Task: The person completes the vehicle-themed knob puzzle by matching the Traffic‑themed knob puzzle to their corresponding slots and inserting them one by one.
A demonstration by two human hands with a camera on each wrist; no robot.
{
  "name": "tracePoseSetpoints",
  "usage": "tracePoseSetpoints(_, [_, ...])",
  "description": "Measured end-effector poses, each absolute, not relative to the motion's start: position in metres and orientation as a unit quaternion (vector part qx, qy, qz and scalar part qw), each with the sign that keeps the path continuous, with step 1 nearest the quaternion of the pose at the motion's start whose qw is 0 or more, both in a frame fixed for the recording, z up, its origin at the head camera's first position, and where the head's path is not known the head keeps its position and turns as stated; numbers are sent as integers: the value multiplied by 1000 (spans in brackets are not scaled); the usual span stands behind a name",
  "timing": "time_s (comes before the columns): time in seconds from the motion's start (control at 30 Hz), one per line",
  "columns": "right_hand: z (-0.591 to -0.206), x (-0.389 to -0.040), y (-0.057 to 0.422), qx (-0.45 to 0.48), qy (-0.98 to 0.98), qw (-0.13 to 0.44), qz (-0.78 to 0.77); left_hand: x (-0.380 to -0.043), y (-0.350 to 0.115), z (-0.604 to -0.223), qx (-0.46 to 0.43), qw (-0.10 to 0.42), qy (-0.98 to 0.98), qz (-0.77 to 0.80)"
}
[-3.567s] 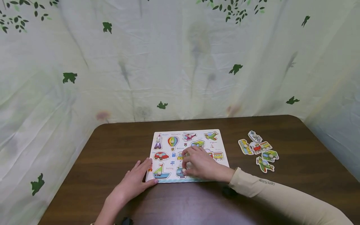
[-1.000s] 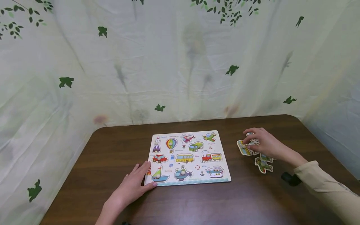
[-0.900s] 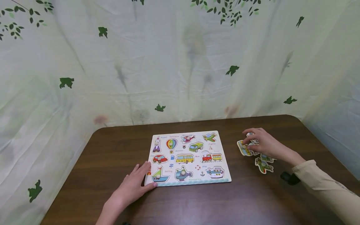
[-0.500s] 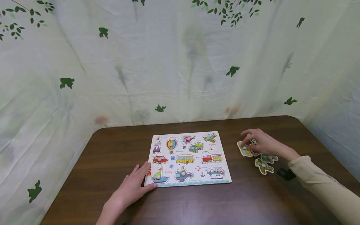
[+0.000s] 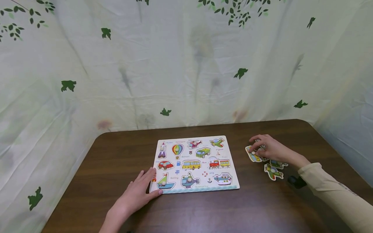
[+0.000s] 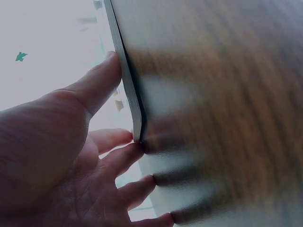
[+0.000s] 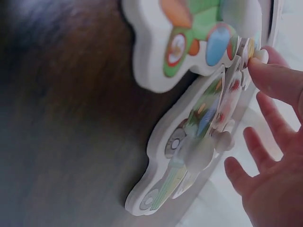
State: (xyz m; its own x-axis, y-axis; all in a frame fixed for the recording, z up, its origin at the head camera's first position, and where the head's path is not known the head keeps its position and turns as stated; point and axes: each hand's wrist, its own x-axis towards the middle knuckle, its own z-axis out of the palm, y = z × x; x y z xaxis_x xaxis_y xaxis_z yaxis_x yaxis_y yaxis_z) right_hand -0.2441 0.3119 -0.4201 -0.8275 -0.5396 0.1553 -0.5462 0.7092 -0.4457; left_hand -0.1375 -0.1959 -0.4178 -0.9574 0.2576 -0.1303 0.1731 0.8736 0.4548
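A white puzzle board (image 5: 204, 191) printed with vehicles lies on the table; the balloon, submarine (image 5: 189, 180) and sailboat pictures carry knobs. My left hand (image 5: 134, 194) rests at its front left corner, thumb on the front edge and fingers spread along the left side. To the right of the board, my right hand (image 5: 275, 150) pinches the pale knob (image 7: 260, 56) of a yellow bus piece (image 5: 252, 156) between thumb and index finger. A plane piece (image 5: 273, 172) and a green truck piece (image 5: 277, 164) lie beside it. Other pieces are partly hidden under that hand.
The brown wooden table (image 5: 122, 152) has rounded far corners. A pale curtain (image 5: 186, 71) with leaf prints hangs behind it and at both sides. A dark object (image 5: 296, 182) sits under my right wrist.
My right hand has moved from the submarine on the board to the loose pieces at the right. During the last second its fingers shifted slightly onto the bus piece. My left hand stays put.
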Motion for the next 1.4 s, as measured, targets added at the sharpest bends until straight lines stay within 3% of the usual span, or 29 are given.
tracePoseSetpoints(1.4, [-424, -240, 311, 258, -935, 17, 242, -138, -196, -417, 113, 95, 962, 228])
